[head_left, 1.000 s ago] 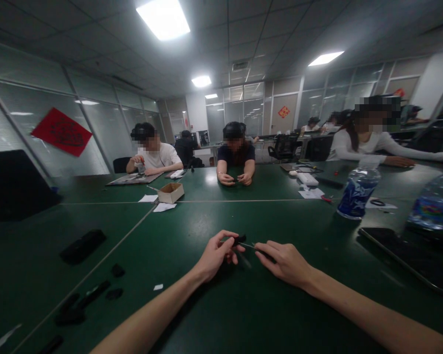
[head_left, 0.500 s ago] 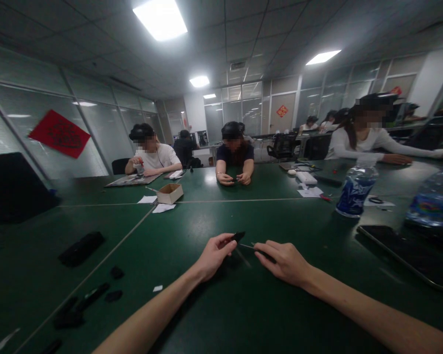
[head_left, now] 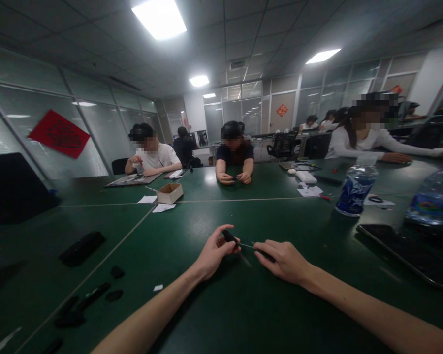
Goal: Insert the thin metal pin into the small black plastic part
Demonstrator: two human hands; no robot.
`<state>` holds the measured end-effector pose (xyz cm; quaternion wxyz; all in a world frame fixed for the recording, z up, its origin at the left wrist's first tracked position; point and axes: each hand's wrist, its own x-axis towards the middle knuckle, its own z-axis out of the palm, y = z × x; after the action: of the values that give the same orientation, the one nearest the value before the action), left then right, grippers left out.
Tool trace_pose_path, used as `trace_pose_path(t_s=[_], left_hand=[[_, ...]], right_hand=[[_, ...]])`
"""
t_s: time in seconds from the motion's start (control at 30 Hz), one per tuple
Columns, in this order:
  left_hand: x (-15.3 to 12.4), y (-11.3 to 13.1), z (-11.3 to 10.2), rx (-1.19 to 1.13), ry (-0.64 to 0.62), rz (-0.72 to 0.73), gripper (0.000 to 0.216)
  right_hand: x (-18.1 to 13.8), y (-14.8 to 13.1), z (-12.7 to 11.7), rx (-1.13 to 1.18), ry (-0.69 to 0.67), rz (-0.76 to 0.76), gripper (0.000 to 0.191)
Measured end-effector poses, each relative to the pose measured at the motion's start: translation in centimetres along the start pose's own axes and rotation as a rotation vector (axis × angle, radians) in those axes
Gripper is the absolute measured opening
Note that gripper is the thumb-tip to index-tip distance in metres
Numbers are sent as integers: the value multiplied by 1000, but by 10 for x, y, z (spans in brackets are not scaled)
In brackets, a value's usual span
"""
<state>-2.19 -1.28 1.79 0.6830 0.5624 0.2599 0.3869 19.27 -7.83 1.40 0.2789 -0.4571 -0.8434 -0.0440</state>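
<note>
Through my remote feed the tabletop (head_left: 299, 221) spread wide and dark green, its smooth, hard surface throwing back the ceiling lights and crossed by pale straight seams. Behind it stood glass partitions, with a red paper diamond (head_left: 59, 132) on the left one.

I had the two hands apart, near the middle and a little above the surface. The left hand (head_left: 214, 253) was closed on a small black part (head_left: 229, 237), rounded and elongated, pinched between thumb and fingers. The right hand (head_left: 282, 258) gripped a tool with a thin, straight metal shaft (head_left: 245, 245), which ran across the gap towards the black part; whether its tip touched, I could not tell.

To the left lay a long black block (head_left: 81, 248) with blunt edges, and nearer me a loose group of angular black pieces (head_left: 94, 295), too dim for me to read their details. A flat white scrap (head_left: 158, 287) lay beside the left forearm. Farther off sat an open-topped cardboard box (head_left: 170, 193), tan and square-cornered, with white paper near it. On the right stood a clear plastic bottle (head_left: 357, 189) with a blue label, behind a flat, glossy black phone (head_left: 406, 253) with rounded corners.
</note>
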Motion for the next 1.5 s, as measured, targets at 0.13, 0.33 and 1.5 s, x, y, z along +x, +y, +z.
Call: trace_pose_path(t_s=[0.13,0.33,1.5], left_hand=[[0,0,0,55,-17,36,46],[1,-2,-3,135,-39,49,49],[-5,5,4,166,98,38,22]], right_hand=[[0,0,-1,14,-10,5,31],[0,0,1,-32,-32,8,31],[-3,-1,-1,64,-76,-35,37]])
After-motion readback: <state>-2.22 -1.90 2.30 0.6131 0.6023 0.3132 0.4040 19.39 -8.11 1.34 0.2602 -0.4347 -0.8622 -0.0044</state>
